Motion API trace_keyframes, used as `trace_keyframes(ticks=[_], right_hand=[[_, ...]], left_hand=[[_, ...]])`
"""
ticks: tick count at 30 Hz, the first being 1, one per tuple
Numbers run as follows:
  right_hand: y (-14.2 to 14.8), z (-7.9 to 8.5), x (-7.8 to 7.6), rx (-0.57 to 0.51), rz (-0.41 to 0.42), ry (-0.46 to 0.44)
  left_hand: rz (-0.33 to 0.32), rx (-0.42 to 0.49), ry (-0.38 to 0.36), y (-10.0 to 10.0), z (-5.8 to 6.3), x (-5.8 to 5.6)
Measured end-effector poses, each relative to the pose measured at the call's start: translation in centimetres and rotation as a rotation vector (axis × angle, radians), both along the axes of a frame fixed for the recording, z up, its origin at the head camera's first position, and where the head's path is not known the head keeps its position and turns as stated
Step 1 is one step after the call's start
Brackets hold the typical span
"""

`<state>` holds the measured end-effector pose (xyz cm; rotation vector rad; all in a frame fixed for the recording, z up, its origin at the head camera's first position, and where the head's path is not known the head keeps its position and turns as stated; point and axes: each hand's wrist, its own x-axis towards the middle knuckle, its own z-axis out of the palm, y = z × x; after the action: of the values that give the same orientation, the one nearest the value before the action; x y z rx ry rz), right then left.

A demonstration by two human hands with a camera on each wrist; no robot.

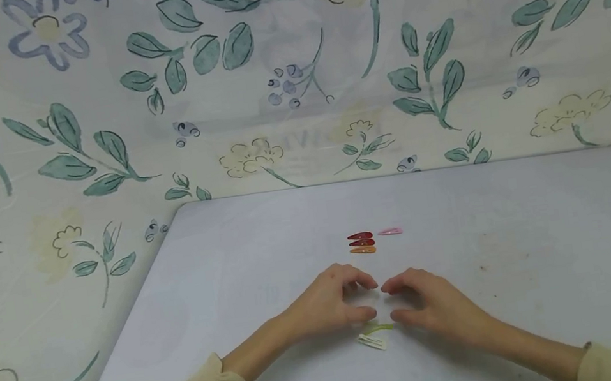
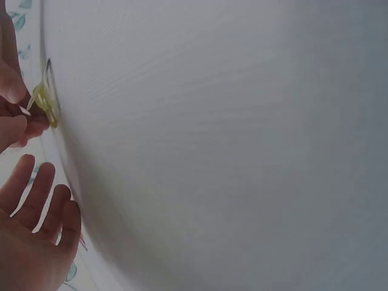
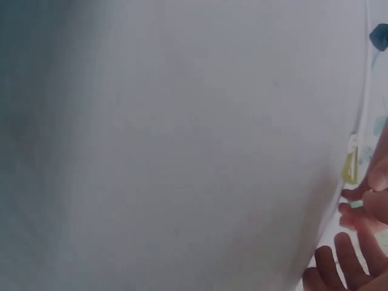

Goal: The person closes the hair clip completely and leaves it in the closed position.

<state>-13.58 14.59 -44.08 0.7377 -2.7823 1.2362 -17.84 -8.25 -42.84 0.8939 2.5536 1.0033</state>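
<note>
Hands [image 1: 334,302] near hair clips [image 1: 372,342], white tabletop [image 1: 518,220]

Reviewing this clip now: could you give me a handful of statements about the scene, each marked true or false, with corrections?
1. Two red clips and an orange clip lie close together on the table. True.
2. The pink clip lies to the left of the red clips. False: the pink clip lies to their right.
3. The white clip lies nearer the person than the green clip. True.
4. The left hand is gripping the orange clip. False: the orange clip lies beyond the left hand, untouched.
</note>
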Motion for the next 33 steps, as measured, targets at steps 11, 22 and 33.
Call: trace_keyframes(ticks=[11, 22, 33], right_hand=[[-0.8, -1.4, 1.0, 0.054, 0.017, 0.093], [-1.4, -1.1, 1.2, 0.151, 0.013, 0.102], [-1.8, -0.9, 0.9, 0.228, 0.003, 0.102]], left_hand=[[-0.030, -0.003, 0.139, -0.4, -0.9, 1.0], [-0.039, -0.067, 0.176, -0.3, -1.0, 1.3], [-0.057, -0.073, 0.183, -0.1, -0.8, 1.3]])
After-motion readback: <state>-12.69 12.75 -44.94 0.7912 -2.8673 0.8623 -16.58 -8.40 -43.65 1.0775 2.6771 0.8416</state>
